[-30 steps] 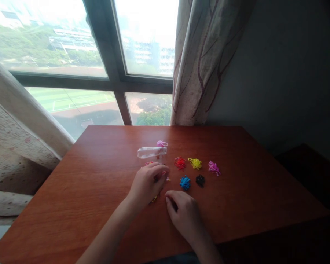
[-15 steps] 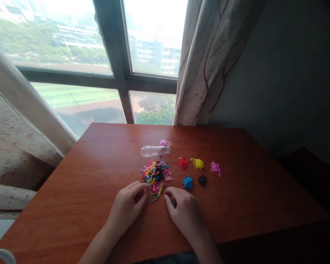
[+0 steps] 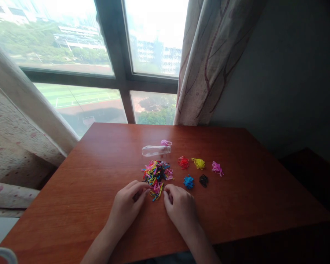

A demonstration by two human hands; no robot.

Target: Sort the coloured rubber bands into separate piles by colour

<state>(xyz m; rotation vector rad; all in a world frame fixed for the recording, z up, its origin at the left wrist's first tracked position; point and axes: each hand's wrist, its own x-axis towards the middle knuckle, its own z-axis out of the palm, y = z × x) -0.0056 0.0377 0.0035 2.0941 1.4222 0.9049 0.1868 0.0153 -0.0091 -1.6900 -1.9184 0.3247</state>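
A mixed heap of small coloured rubber bands (image 3: pixel 156 171) lies on the wooden table, in pink, yellow, black, blue and red. At its near left edge is my left hand (image 3: pixel 129 200), thumb and forefinger drawn together against the bands. My right hand (image 3: pixel 181 205) rests just right of the heap's near end, its fingers curled and thumb close to the forefinger. Whatever either pinch holds is too small to make out. Sorted piles sit to the right: red bands (image 3: pixel 183 162), yellow bands (image 3: pixel 198 163), pink bands (image 3: pixel 217 168), blue bands (image 3: pixel 188 181) and black bands (image 3: pixel 203 180).
Behind the heap a clear plastic bottle (image 3: pixel 156 150) lies on its side, with a pink looped cap (image 3: pixel 165 142) beside its neck. The brown table (image 3: pixel 250 198) reaches back to a window with curtains (image 3: pixel 200 73). A white curved object (image 3: pixel 2 253) shows at lower left.
The right hand has shifted slightly left and up, closer to the heap, and its thumb and forefinger are nearer together. My left hand has hardly moved. The whole view has shifted a little.
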